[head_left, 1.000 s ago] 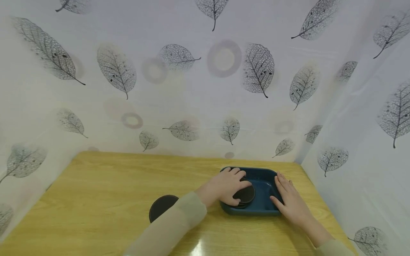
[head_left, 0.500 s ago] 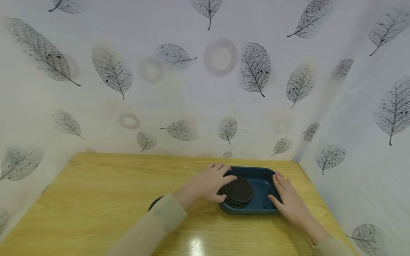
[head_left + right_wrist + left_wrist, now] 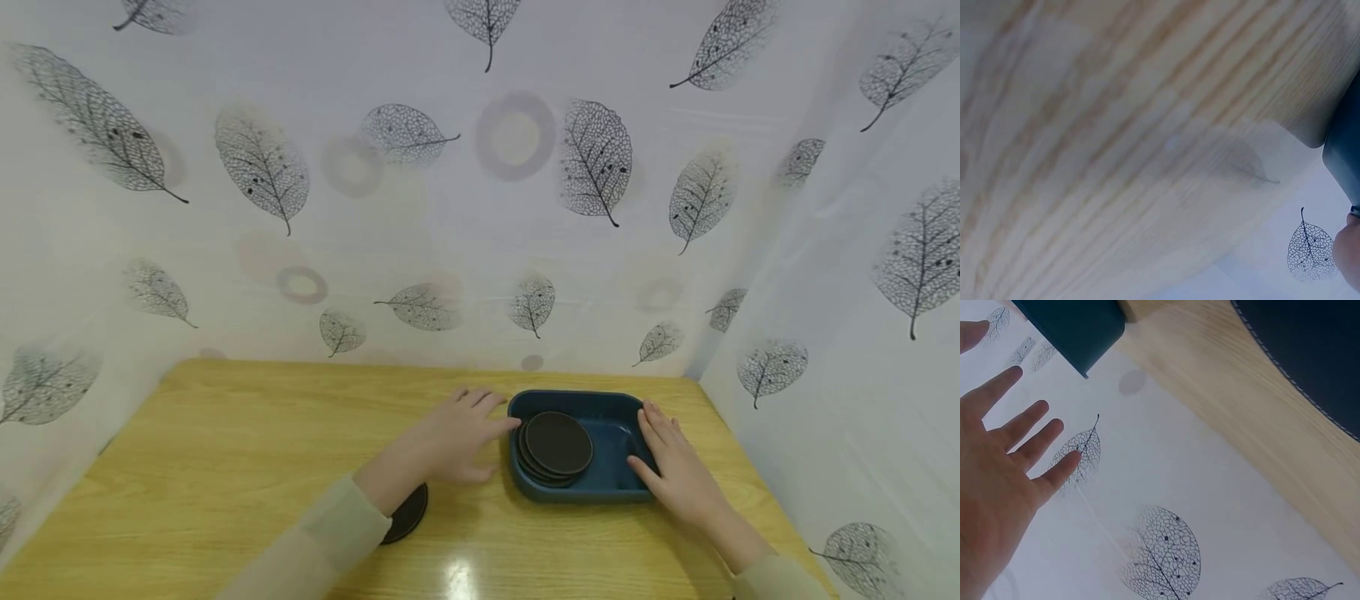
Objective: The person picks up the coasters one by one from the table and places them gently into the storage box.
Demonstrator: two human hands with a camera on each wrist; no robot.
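Observation:
A dark blue tray (image 3: 618, 492) stands at the right side of the table in the head view. Several round black coasters (image 3: 558, 443) lie stacked, slightly fanned, in its left part. My left hand (image 3: 453, 437) hovers just left of the tray with fingers spread, holding nothing. Partly under my left wrist, another black coaster (image 3: 408, 515) lies on the table; the left wrist view shows a black coaster's stitched edge (image 3: 1319, 375). My right hand (image 3: 678, 467) rests on the tray's right rim, fingers extended, thumb toward the inside.
The light wooden table (image 3: 285, 433) backs onto a white sheet (image 3: 420, 217) printed with grey leaves. Another sheet panel (image 3: 847, 275) borders the right side. Bare wood shows left of the left forearm. The right wrist view is mostly blurred wood grain.
My left hand has let go of the coaster on the stack and withdrawn leftward out of the tray. The right hand stays at the tray's right rim.

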